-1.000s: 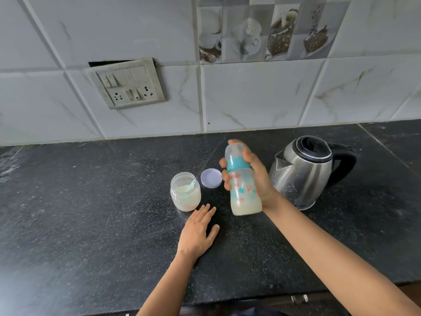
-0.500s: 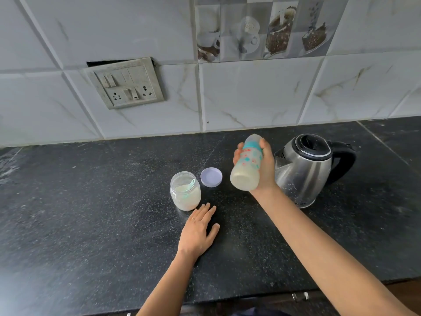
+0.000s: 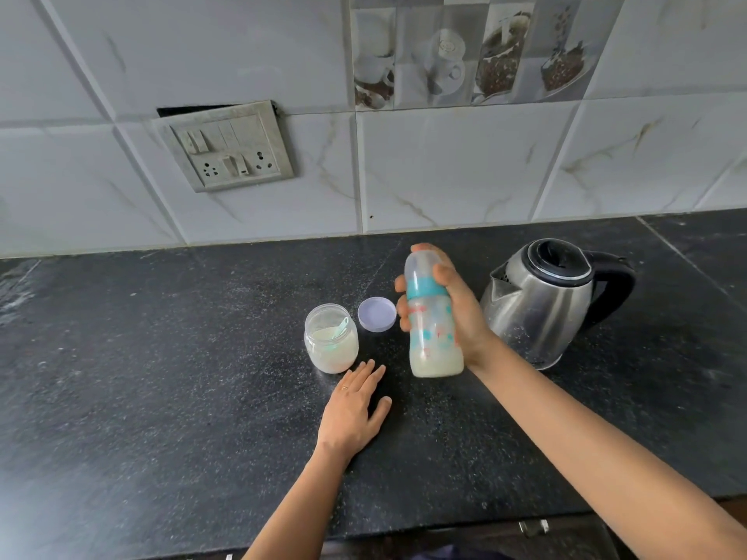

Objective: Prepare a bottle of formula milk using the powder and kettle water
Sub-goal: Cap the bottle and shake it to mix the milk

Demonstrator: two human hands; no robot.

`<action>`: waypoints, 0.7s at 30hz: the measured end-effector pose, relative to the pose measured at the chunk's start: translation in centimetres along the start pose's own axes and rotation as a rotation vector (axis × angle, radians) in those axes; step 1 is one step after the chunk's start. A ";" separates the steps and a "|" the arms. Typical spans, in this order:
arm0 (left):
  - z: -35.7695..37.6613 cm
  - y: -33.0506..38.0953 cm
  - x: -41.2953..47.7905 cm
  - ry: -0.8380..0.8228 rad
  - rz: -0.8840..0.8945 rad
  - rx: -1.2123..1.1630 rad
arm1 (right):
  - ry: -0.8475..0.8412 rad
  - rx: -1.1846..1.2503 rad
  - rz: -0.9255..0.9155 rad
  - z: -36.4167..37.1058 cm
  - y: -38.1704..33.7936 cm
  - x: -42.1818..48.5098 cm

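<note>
Item: feeding bottle (image 3: 434, 337), capped, milky liquid in the lower part; held upright above the counter (image 3: 161, 377) by the right hand (image 3: 458, 317), fingers wrapped round neck and body, presumably for shaking.

Left hand (image 3: 353, 414): laid flat, fingers loosely spread, holding nothing, probably as a brace.

Powder jar (image 3: 331, 343): open at 9 o'clock of the bottle, scoop inside; lid (image 3: 376, 313) set aside at 10 o'clock.

Kettle (image 3: 553, 305): parked at 3 o'clock.

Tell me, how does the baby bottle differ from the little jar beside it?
The bottle is tall and slim, capped, with a teal ring; the jar is short, wide and open, its lid lying on the counter. The right hand holds the bottle, while the jar stands untouched by the flat left hand. The bottle holds milky liquid; the jar holds powder and a scoop. Both are see-through.
</note>
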State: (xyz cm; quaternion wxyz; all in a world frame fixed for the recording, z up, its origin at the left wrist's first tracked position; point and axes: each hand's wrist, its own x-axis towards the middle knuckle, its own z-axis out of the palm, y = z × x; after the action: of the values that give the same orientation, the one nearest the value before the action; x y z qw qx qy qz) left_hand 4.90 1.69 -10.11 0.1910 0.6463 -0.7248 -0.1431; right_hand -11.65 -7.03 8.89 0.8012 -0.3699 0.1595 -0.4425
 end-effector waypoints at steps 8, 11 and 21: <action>0.0 0.0 -0.1 -0.004 -0.007 0.008 | 0.059 0.044 0.018 -0.9 -0.2 0.2; -0.2 0.1 0.0 0.007 0.006 0.021 | 0.108 0.093 -0.007 -0.4 -1.3 0.8; -0.6 0.5 -0.1 0.036 0.025 0.011 | 0.144 0.148 -0.035 -0.5 -1.5 0.7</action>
State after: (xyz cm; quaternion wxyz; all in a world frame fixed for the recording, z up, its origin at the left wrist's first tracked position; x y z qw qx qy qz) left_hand 4.76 1.84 -9.37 0.2023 0.6407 -0.7301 -0.1249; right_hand -12.46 -8.31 9.69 0.8051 -0.2794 0.1772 -0.4924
